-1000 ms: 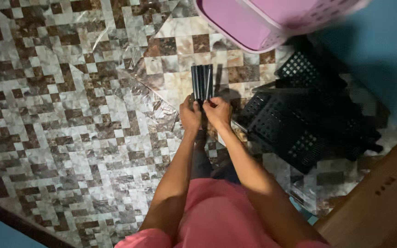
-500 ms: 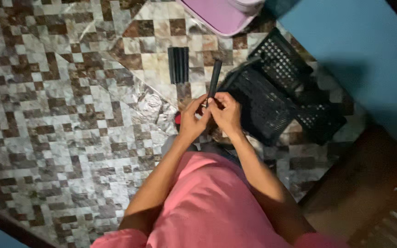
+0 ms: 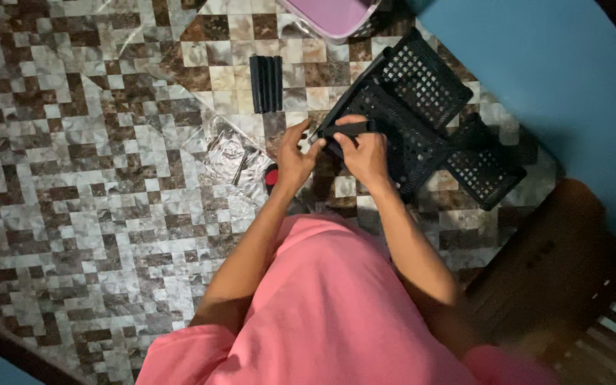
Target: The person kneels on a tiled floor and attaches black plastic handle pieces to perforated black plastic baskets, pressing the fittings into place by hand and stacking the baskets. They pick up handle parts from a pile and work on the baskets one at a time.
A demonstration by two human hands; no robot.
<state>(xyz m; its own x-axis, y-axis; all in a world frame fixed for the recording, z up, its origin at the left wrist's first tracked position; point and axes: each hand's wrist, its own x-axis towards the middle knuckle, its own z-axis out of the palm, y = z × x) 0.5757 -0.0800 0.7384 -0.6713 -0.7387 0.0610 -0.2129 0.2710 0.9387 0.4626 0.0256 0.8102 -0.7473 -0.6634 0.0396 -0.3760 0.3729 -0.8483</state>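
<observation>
Fingers [image 3: 354,142] of both hands pinch a short black bar [image 3: 347,129] over the black baskets [image 3: 422,107]. It could slip and drop, because only its ends are held.

Matt black plastic lattice trays [image 3: 422,121] lie on glossy mosaic stone floor [image 3: 73,178] beside crinkled clear plastic wrap [image 3: 233,153].

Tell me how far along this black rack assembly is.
Done: nothing looks joined yet; the black perforated trays lie loose and overlapping on the tiled floor. In hand: one black rod, gripped by the right hand with the left hand at its end, over a tray. Left: a bundle of black rods lies untouched, and a clear plastic bag lies beside the left hand.
</observation>
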